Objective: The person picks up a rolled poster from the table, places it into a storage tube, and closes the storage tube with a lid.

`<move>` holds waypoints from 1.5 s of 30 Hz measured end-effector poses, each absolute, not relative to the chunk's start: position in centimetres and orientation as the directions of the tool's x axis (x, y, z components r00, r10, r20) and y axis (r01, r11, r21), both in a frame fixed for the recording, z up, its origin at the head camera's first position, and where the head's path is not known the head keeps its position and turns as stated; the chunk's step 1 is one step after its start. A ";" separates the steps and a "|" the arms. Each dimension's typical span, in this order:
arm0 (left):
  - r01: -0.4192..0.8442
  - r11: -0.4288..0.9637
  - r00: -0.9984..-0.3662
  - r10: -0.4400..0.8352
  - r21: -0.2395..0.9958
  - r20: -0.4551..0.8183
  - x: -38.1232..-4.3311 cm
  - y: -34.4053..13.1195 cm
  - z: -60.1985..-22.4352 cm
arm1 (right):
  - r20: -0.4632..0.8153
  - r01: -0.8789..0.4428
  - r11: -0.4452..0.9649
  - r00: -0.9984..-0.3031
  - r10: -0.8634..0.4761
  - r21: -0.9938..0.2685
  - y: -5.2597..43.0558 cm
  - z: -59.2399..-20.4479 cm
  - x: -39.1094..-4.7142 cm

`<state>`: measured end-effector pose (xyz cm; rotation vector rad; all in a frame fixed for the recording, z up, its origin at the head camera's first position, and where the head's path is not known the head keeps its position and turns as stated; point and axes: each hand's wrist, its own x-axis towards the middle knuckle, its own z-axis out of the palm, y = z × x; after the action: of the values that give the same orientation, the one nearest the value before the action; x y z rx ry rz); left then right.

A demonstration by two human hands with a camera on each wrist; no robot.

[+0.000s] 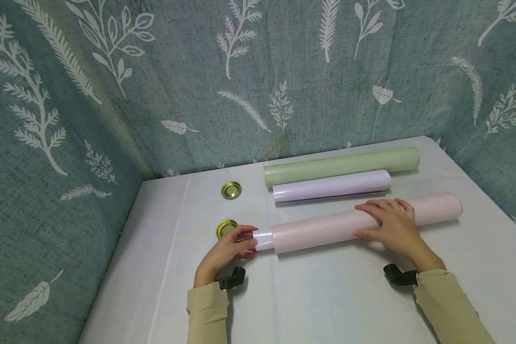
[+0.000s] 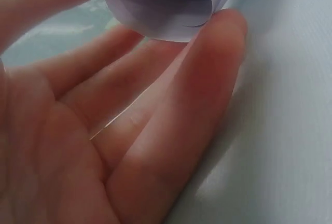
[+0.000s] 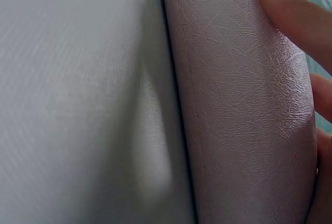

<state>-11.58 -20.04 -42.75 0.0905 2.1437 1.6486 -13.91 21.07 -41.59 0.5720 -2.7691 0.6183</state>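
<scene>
A pale pink textured roll (image 1: 318, 232) lies across the table, with a narrower glossy white roll (image 1: 264, 240) sticking out of its left end. My left hand (image 1: 227, 249) holds that white end between thumb and fingers. In the left wrist view the narrow roll's open, hollow end (image 2: 166, 6) shows between the fingers. Over the right half of the pink roll, my right hand (image 1: 393, 227) grips it, fingers across the top and thumb on the near side. The right wrist view shows the pink roll's creased surface (image 3: 233, 89) close up, fingers at its far side.
Behind the pink roll lie a glossy lavender roll (image 1: 331, 187) and a thicker green roll (image 1: 341, 167), side by side. Two gold-coloured round lids stand to the left: one lid (image 1: 231, 190) farther back, the other lid (image 1: 226, 228) just behind my left hand. Leaf-patterned cloth (image 1: 198, 114) borders the table.
</scene>
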 end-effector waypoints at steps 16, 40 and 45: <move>-0.190 0.181 -0.920 0.311 0.965 -0.240 -12.4 -18.6 -43.2 | 0.251 -0.355 0.864 -0.928 -0.277 -0.358 21.6 -40.5 -14.2; -0.191 0.160 -0.940 0.255 0.969 -0.227 -13.0 -18.0 -43.5 | 0.243 -0.320 0.880 -0.939 -0.244 -0.352 21.0 -40.1 -14.0; -0.201 0.203 -0.942 0.230 0.958 -0.246 -12.1 -18.6 -43.3 | 0.236 -0.329 0.872 -0.938 -0.255 -0.362 20.1 -41.0 -13.7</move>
<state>-12.10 -18.65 -43.28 0.0277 2.1487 1.7926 -13.70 20.07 -40.95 0.4505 -2.8630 0.6005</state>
